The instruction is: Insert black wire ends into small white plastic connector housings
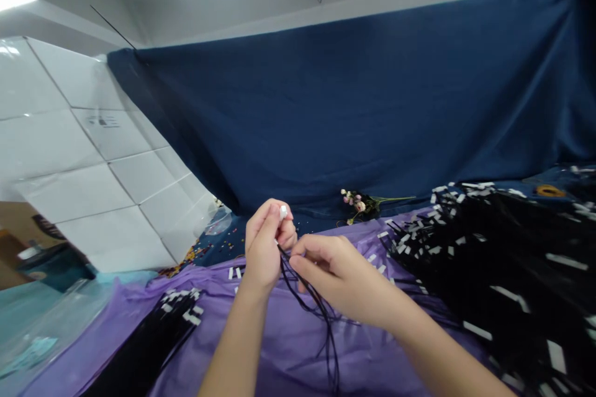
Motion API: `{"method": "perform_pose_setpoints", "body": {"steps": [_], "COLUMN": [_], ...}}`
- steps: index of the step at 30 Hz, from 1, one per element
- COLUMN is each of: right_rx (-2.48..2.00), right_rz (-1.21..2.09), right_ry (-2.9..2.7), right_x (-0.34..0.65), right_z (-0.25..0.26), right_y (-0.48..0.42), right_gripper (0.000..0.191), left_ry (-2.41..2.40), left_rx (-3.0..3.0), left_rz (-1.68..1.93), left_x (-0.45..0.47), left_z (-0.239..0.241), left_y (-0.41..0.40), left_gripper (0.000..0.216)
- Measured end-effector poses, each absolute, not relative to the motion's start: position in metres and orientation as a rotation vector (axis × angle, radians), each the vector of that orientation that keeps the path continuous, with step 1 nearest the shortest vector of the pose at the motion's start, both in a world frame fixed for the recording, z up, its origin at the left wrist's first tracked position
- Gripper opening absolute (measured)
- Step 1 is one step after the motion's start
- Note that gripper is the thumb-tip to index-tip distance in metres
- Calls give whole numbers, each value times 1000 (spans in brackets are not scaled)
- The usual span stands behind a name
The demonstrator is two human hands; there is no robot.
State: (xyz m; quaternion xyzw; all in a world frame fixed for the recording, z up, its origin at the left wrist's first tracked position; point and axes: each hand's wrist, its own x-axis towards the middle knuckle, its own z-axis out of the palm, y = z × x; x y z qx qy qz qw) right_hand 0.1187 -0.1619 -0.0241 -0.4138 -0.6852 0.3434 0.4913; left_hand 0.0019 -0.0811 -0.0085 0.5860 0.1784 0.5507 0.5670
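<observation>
My left hand (266,247) is raised over the purple sheet (279,341), fingers closed, pinching a small white piece (283,211) at the top of thin black cords (307,301). My right hand (333,276) is just to its right, fingers curled and pinched on the same black cords, which hang down in loops between my forearms. The two hands almost touch.
A large heap of black cords with white tags (503,267) fills the right side. A smaller bundle of tagged black cords (153,335) lies at the lower left. A small flower sprig (361,203) rests by the dark blue cloth backdrop (372,105). Clear plastic (41,329) lies at the left.
</observation>
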Motion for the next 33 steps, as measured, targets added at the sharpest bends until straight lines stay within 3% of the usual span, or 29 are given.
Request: {"method": "perform_pose_setpoints", "body": {"steps": [9, 15, 19, 26, 33], "right_rx": [-1154, -1242, -1163, -733, -570], "right_rz": [449, 408, 733, 1470, 1541], "right_ry": [-1607, -1590, -1423, -1048, -823], "right_x": [132, 134, 131, 147, 169], "right_z": [-17, -23, -29, -34, -28], "right_y": [-148, -130, -117, -101, -100], "right_gripper": [27, 26, 8, 15, 12], "left_ry": [299, 301, 326, 370, 444], "left_rx": [1402, 1485, 1491, 1432, 1350], "left_rz": [1106, 984, 964, 888, 903], "left_x": [28, 27, 20, 8, 13], "left_z": [-6, -16, -22, -28, -30], "left_y": [-52, -25, -13, 1, 11], "left_gripper": [33, 34, 32, 31, 28]}}
